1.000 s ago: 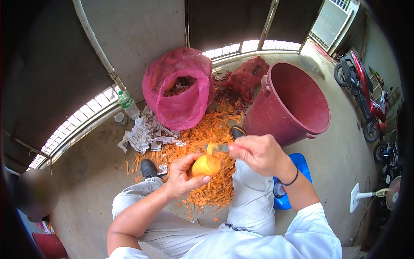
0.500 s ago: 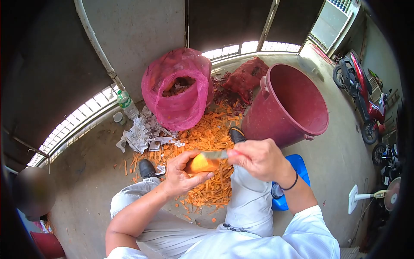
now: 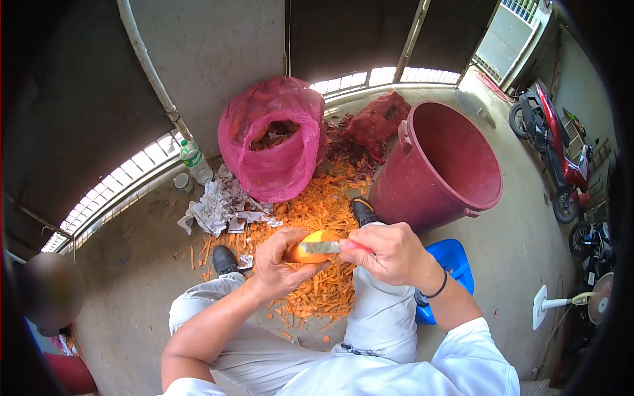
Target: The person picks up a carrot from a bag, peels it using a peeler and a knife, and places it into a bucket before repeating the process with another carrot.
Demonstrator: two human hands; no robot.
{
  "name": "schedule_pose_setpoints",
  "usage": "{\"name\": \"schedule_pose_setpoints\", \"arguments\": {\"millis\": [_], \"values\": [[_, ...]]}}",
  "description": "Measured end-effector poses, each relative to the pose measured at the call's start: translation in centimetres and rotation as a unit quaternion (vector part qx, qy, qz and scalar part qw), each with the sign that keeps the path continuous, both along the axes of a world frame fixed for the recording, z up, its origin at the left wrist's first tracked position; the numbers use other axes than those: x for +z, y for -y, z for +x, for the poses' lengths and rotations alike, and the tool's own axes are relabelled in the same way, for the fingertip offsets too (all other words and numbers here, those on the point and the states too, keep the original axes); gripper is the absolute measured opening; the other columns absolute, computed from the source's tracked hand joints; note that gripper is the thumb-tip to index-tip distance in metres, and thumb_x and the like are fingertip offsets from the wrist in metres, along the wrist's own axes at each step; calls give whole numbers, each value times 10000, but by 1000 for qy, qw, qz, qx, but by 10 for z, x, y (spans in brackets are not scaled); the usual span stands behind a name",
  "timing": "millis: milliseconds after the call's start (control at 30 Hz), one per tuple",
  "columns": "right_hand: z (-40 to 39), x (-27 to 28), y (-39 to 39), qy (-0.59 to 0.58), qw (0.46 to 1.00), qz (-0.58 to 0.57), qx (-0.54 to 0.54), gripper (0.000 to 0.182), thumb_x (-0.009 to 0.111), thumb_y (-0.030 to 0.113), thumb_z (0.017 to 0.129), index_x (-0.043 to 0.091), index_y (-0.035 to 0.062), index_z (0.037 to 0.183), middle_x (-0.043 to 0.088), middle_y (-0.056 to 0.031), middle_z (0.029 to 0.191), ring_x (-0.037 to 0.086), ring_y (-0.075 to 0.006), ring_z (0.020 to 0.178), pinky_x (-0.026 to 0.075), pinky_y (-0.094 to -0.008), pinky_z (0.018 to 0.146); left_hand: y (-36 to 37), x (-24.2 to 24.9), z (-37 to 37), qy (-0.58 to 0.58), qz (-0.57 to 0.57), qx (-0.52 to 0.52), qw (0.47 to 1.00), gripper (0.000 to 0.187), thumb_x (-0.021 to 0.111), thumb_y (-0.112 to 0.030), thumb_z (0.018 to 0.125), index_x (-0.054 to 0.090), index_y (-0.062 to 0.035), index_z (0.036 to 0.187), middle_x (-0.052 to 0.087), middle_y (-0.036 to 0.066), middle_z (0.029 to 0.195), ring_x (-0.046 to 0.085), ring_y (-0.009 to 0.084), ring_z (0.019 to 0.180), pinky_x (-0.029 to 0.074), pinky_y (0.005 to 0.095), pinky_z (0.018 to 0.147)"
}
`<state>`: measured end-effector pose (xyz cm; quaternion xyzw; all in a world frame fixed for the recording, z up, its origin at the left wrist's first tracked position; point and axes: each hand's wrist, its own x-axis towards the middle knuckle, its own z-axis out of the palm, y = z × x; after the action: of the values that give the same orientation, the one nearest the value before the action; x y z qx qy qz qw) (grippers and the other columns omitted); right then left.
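My left hand (image 3: 276,264) is closed around a thick orange carrot (image 3: 319,236), which sticks out between thumb and fingers. Gripped in my right hand (image 3: 397,254) is a knife (image 3: 322,248) with a red handle. Its flat blade, smeared with orange bits, lies across the near side of the carrot. Below both hands, a heap of orange peelings (image 3: 320,290) spreads over the floor between my shoes.
A pink mesh sack (image 3: 271,171) stands ahead, beside a red mesh bag (image 3: 380,122). To the right are a large maroon bin (image 3: 413,178) and a blue plastic stool-like item (image 3: 456,257). Crumpled paper (image 3: 221,201) and a bottle (image 3: 195,162) lie left. Motorbikes (image 3: 561,145) stand far right.
My right hand has moved slightly down, turning the knife so its blade lies lower and farther left across the carrot. My left hand keeps its hold.
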<state>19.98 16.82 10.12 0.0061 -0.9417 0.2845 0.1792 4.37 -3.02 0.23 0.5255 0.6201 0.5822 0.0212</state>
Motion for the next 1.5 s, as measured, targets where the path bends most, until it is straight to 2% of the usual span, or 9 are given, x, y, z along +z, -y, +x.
{"name": "schedule_pose_setpoints", "arguments": {"millis": [200, 267, 533, 1000, 1100, 1133, 1200, 1400, 1500], "values": [[-4, 5, -15, 64, 993, 89, -51, 246, 740, 267, 949, 725, 22, 936, 688, -132, 759, 689, -320, 659, 534, -385, 579, 2, 7, -2, -89, 40, 40, 994, 600, 947, -137, 639, 624, -28, 1132, 691, 181, 1074, 711, 336, 903, 580, 381, 749], [-7, -6, -21, 16, 994, -83, -75, 290, 701, 363, 968, 719, 80, 907, 684, -125, 763, 683, -364, 684, 529, -446, 581, 2, 11, -5, -116, 45, 51, 991, 607, 946, -123, 634, 608, -46, 1132, 687, 184, 1065, 701, 347, 868, 569, 392, 715], [-6, -11, -13, 51, 996, 4, -76, 268, 688, 343, 981, 722, 81, 941, 689, -145, 780, 690, -376, 713, 529, -444, 598, 0, 13, -8, -157, 65, 65, 983, 638, 943, -88, 597, 589, -51, 1126, 682, 169, 1034, 682, 330, 814, 539, 396, 659], [-4, -25, -7, 101, 978, -152, -104, 335, 645, 350, 1026, 716, 25, 1055, 683, -181, 792, 711, -288, 700, 520, -363, 617, 4, 14, -12, -190, 104, 67, 974, 625, 934, -73, 624, 587, -28, 1142, 672, 145, 986, 669, 281, 790, 531, 379, 653], [-6, -26, 2, 33, 972, -206, -112, 314, 645, 308, 1041, 704, 1, 1036, 637, -123, 717, 621, -145, 647, 487, -304, 607, 3, 14, -3, 20, -3, 71, 997, 587, 922, -83, 718, 563, -40, 1181, 686, 128, 1046, 698, 217, 887, 571, 354, 735], [-9, -26, -1, 15, 963, -243, -118, 310, 671, 301, 1028, 691, -7, 1061, 628, -76, 734, 574, -107, 680, 474, -277, 625, 3, 19, -4, 247, -17, 3, 969, 576, 890, -83, 752, 562, -37, 1224, 686, 110, 1060, 694, 202, 902, 574, 339, 748], [-20, -36, -9, -3, 952, -279, -122, 316, 697, 293, 1016, 677, -14, 1087, 618, -29, 752, 526, -68, 712, 461, -250, 643, 1, 29, -8, 647, -40, -129, 751, 560, 826, -84, 820, 560, -30, 1310, 686, 73, 1089, 684, 171, 933, 581, 308, 772], [-69, -46, -15, 116, 857, -503, 12, 500, 831, 177, 897, 593, -14, 1293, 653, 13, 1027, 547, -15, 868, 447, -187, 771, 4, 33, -12, 629, -58, -228, 741, 812, 781, -7, 814, 408, -74, 1533, 651, 125, 1249, 685, 185, 993, 591, 334, 735], [-82, -49, -21, 146, 823, -546, 51, 448, 825, 171, 896, 635, -21, 1253, 675, 2, 977, 525, 6, 697, 392, -162, 594, 0, 37, -10, 624, -71, -187, 756, 741, 743, 28, 869, 416, -54, 1529, 676, 130, 1209, 698, 166, 894, 576, 289, 628]]}}
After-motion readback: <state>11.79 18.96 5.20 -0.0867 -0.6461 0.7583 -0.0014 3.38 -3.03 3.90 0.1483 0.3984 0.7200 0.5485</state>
